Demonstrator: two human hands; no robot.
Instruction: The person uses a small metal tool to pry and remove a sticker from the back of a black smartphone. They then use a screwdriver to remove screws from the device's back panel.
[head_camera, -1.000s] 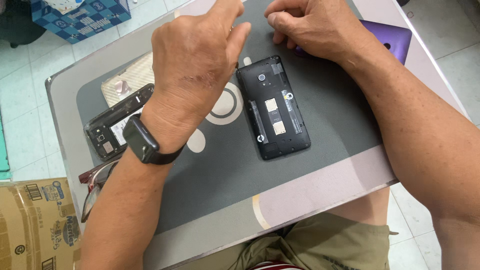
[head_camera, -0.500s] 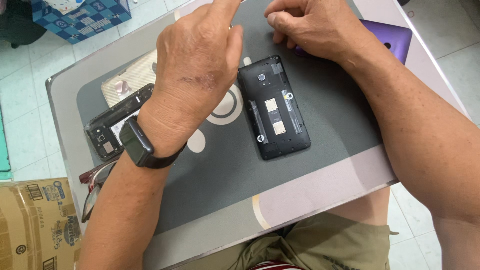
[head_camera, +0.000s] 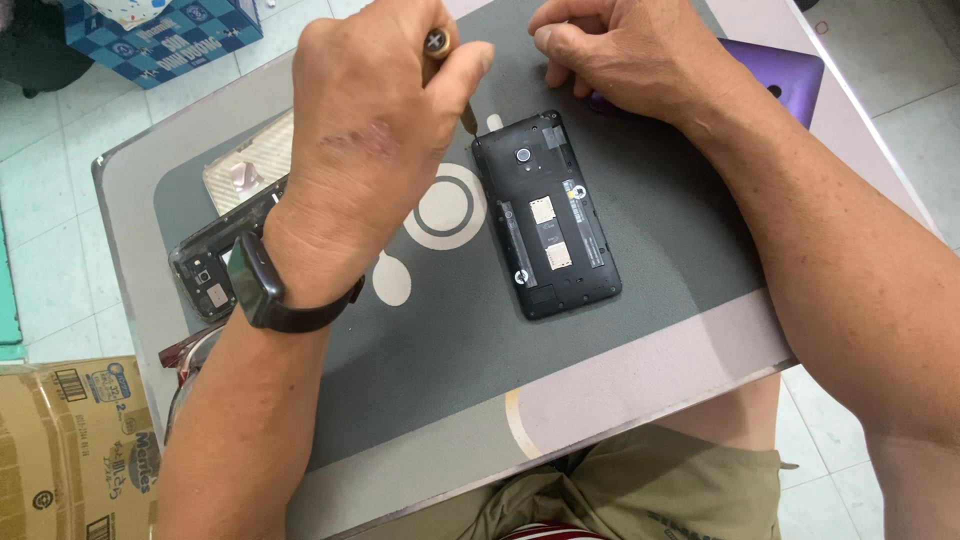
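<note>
back cover already off the black phone (head_camera: 548, 215) lying mid-mat (head_camera: 680, 250), screws apparently still in. left hand (head_camera: 370, 140) pinching a small screwdriver (head_camera: 440, 50) near its top corner; right hand (head_camera: 630, 50) curled shut at the far edge, contents hidden.

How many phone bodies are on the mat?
2: an opened black phone mid-mat, and a phone frame at the mat's left edge beside the left hand; more may be hidden.
</note>
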